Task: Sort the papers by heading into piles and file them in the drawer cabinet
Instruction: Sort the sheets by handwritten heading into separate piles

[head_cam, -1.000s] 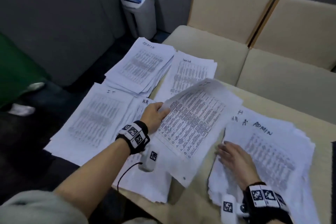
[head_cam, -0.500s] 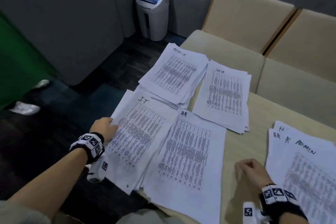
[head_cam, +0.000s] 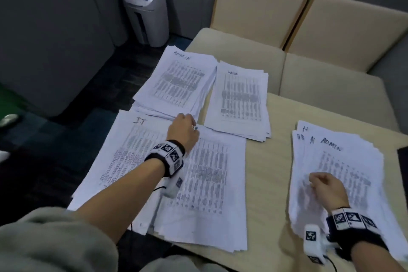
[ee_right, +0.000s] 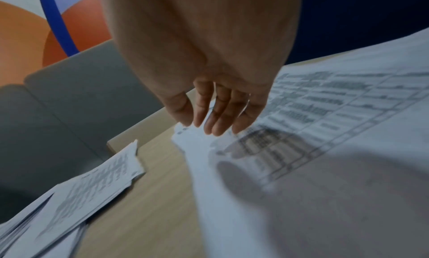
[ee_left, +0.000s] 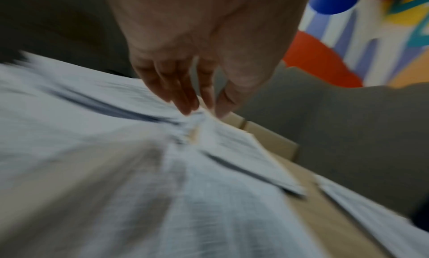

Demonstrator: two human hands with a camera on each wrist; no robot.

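Observation:
Four sorted piles lie on the left of the table: ADMIN at the back, a pile with an unreadable heading beside it, IT and HR in front. My left hand hovers at the top edge of the HR pile. Its straight fingertips touch paper; that view is blurred. The unsorted stack lies at the right, an ADMIN sheet on top. On it rests my right hand, fingers relaxed, tips on the top sheet.
The tan table has a bare strip between the piles and the stack. The IT and ADMIN piles overhang its left edge above dark floor. Beige seats stand behind. A grey bin with a blue top stands at the wall.
One second ago my left hand held a sheet over the HR pile. That sheet now lies there, and the hand went to the IT pile's left edge, then to the HR pile's top.

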